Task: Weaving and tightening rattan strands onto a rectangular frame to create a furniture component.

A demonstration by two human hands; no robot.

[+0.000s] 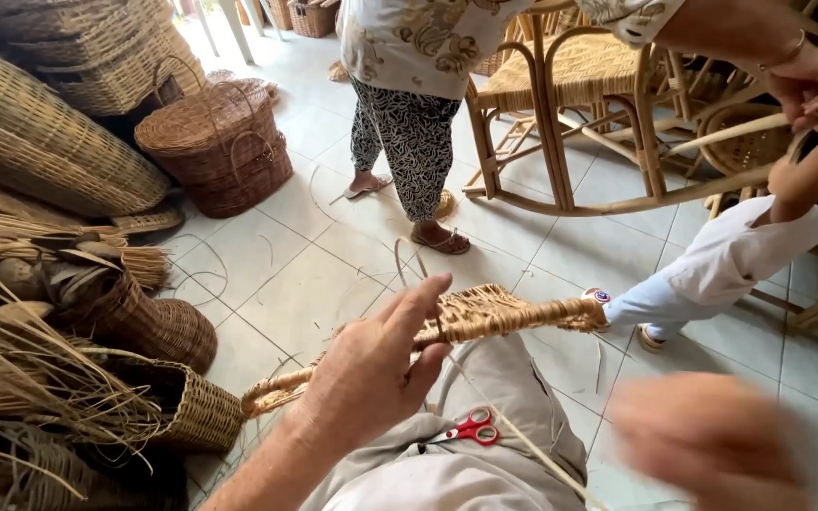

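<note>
My left hand (pixel 371 378) rests open on the woven bar (pixel 485 317) | right hand (pixel 712 440) is blurry, can't tell its grip | best to keep the strand (pixel 523 440) tight | scissors (pixel 471 428) on my lap

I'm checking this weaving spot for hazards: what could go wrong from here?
The red-handled scissors lie loose on the person's lap; they could slide off or jab as the blurred right hand moves. The thin cane strand beside them could whip or snag. A small child and another person's sandalled feet are close to the wrapped cane piece that the left hand steadies.
</note>
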